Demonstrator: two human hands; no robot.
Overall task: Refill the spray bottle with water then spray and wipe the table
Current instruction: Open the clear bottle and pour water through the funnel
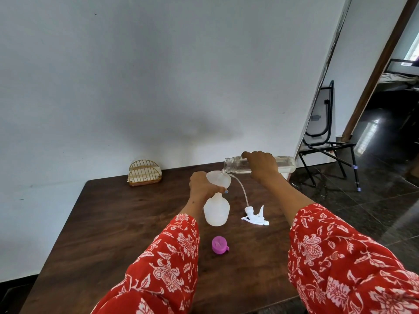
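Pouring, the right hand [260,165] grips a clear water bottle [285,164]; the left hand [203,185] holds the funnel [221,177], apparently, atop a light, squashy translucent spray bottle [216,211] mid-table; hold its neck.

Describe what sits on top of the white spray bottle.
A pale funnel sits in the neck of the spray bottle, held there by the left hand. Water runs into it from the clear bottle. The fingers cover the neck joint.

spray bottle [216,211] mid-worktop [108,223], funnel [218,177] in its neck. trigger head [255,215] lies right of it, cap [219,245] in front, rack [144,173] behind-left by wall.
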